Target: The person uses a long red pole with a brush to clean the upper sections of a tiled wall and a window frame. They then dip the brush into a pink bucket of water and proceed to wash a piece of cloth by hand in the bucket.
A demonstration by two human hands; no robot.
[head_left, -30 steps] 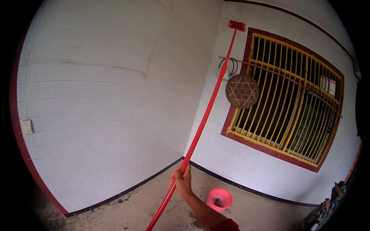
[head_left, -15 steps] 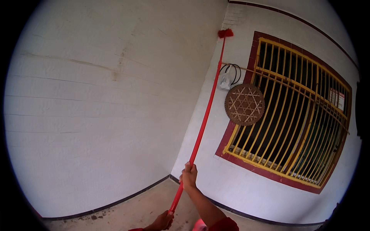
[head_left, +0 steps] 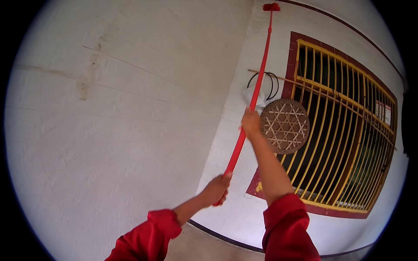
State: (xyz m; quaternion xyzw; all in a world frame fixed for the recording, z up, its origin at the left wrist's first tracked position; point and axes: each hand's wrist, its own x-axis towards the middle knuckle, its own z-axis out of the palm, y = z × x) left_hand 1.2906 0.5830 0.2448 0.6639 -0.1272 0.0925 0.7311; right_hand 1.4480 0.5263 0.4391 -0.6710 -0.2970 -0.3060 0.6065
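I see a cracked whitewashed wall (head_left: 109, 108) filling the left of the frame. At lower centre my left hand (head_left: 216, 190) has its fingers wrapped around the bottom end of a long red pole (head_left: 257, 87). The pole runs up toward the top centre of the frame, where its red brush head (head_left: 271, 7) touches the wall at the corner. Right of centre, my right hand (head_left: 251, 123) grips the pole higher up, fingers closed around it. Just beside that hand a round woven basket tray (head_left: 285, 126) hangs against the yellow-barred window (head_left: 344, 130), which fills the right of the frame.
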